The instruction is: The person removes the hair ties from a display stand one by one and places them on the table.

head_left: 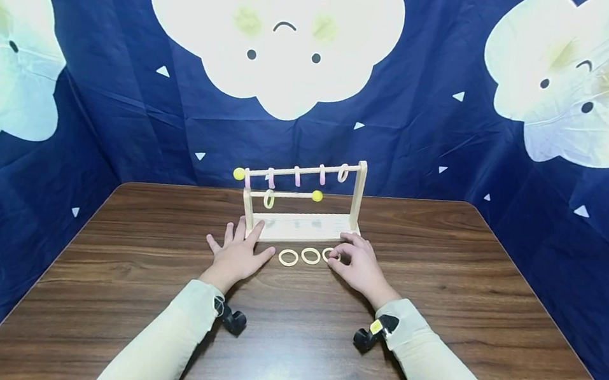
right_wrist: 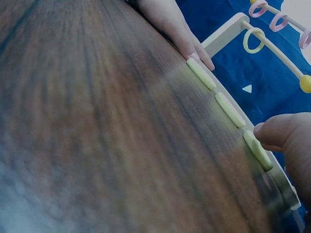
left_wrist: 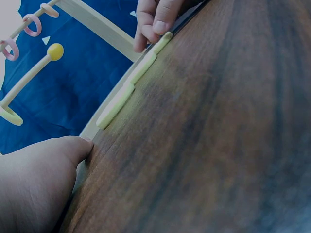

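Observation:
A wooden stand [head_left: 358, 197] has two rods with yellow ball ends. Several pink rings [head_left: 297, 176] hang on the upper rod, and a pale yellow ring [head_left: 269, 199] hangs on the lower one. Three more pale yellow rings lie flat in a row before the base: a left ring [head_left: 287, 264], a middle ring [head_left: 309, 262] and a right ring [right_wrist: 257, 151]. My left hand [head_left: 234, 259] rests with spread fingers at the base's left end, beside the left ring. My right hand [head_left: 362, 268] has its thumb and index finger curled at the right ring, pinching it and partly covering it.
The brown wooden table [head_left: 285, 335] extends around the stand. A dark blue cloth [head_left: 401, 158] with white cloud faces hangs behind and at both sides. Small black cameras are strapped to both wrists.

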{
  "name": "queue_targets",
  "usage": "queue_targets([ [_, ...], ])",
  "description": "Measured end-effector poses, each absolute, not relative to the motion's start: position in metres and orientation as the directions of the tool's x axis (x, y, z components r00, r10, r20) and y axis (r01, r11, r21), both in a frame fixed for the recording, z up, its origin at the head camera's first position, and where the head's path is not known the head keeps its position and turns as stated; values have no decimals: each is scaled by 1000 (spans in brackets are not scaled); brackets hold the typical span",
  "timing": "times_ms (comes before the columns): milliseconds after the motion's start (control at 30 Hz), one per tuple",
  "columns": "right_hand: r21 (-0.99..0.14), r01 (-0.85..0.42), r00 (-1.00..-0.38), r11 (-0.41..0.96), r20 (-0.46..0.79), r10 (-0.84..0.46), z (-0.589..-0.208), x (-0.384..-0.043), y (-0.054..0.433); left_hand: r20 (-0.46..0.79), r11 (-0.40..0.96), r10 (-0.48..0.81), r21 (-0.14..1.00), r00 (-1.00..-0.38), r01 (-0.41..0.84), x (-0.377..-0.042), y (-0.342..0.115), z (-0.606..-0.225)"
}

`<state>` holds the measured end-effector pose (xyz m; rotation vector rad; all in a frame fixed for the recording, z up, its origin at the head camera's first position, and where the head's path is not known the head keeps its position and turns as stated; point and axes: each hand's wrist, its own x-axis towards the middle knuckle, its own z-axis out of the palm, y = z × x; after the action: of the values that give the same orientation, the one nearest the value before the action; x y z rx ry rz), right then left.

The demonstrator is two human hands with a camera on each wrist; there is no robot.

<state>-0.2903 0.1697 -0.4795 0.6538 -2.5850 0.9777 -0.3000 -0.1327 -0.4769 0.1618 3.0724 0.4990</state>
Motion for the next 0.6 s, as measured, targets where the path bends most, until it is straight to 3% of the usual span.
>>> queue_targets([
  [600,-767,-415,-904,490,408,-126,-458,-313,107,-5,951,101,294,-995,95,-300,-131,-478],
])
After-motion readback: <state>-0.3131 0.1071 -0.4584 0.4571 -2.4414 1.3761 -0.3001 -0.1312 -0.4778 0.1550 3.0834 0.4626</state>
